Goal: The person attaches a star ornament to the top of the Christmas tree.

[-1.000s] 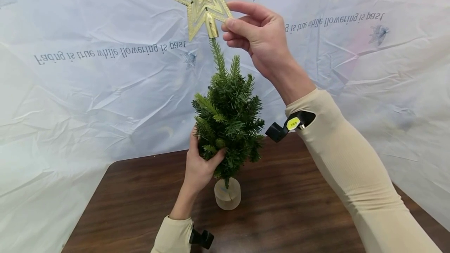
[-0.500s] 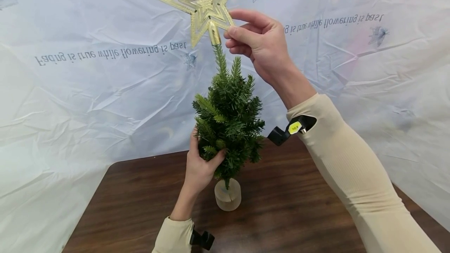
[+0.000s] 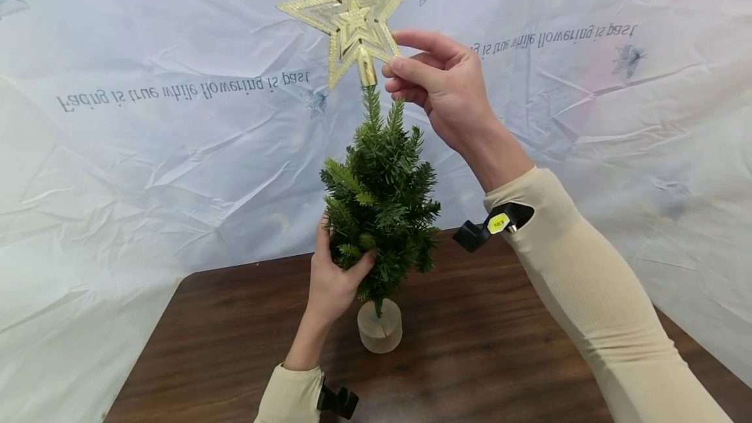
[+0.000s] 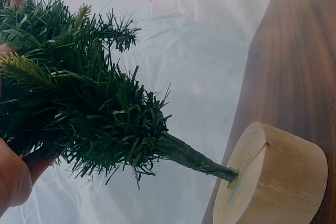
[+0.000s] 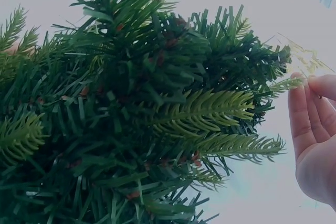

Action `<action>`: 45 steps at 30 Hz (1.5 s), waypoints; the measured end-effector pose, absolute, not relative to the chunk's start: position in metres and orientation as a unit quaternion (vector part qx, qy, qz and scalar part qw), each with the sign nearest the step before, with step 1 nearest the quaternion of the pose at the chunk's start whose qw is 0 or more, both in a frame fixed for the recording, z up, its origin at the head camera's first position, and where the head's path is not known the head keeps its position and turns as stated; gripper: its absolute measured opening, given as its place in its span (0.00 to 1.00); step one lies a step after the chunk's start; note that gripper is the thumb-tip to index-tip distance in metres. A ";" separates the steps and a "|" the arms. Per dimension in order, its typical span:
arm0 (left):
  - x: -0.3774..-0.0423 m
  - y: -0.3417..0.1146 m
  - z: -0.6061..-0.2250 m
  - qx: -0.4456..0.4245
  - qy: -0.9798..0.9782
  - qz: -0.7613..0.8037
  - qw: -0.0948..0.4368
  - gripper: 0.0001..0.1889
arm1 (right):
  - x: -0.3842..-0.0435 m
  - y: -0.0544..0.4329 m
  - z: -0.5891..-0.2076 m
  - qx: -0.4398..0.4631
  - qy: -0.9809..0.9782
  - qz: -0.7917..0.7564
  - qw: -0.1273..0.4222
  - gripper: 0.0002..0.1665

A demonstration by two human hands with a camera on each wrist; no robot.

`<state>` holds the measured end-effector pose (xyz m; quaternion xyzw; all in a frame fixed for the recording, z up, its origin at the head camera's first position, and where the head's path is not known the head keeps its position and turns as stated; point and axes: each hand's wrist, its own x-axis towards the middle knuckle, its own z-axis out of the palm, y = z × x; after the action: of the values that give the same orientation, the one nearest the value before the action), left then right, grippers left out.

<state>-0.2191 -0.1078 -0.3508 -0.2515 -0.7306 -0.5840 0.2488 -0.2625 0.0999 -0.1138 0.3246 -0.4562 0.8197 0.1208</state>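
A small artificial Christmas tree (image 3: 388,201) stands upright on a round wooden base (image 3: 380,328). My left hand (image 3: 335,279) grips its lower branches from the left, thumb in front; some fingers are hidden in the needles. Between thumb and fingers my right hand (image 3: 455,83) pinches a lower point of a gold star tree topper (image 3: 355,15). The topper's tube sits over the tip of the top twig (image 3: 373,109). In the left wrist view the bare trunk (image 4: 194,156) runs into the base. The right wrist view shows the right hand (image 5: 317,135) beyond the branches.
The tree stands on a dark brown wooden table (image 3: 235,331). Behind it hangs a wrinkled pale cloth (image 3: 223,181) with printed lettering and dragonflies. Black cameras are strapped to both wrists, over beige sleeves (image 3: 587,279).
My right hand and the star have moved down and slightly right, and less of the top twig shows below the tube. The left hand and the tree's base have stayed put.
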 end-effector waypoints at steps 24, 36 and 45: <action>-0.217 -0.110 -0.349 -0.251 -0.732 -0.582 0.249 0.51 | -0.265 0.107 -0.131 0.339 -0.510 0.773 0.164 0.19; -0.220 -0.111 -0.350 -0.249 -0.733 -0.581 0.250 0.51 | -0.266 0.108 -0.133 0.357 -0.504 0.769 0.165 0.21; -0.220 -0.110 -0.349 -0.258 -0.732 -0.579 0.252 0.51 | -0.267 0.105 -0.139 0.364 -0.494 0.770 0.177 0.21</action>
<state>-0.2197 -0.1104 -0.3492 -0.2576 -0.7318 -0.5787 0.2516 -0.2667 0.1045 -0.1389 0.3638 -0.4938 0.7697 0.1768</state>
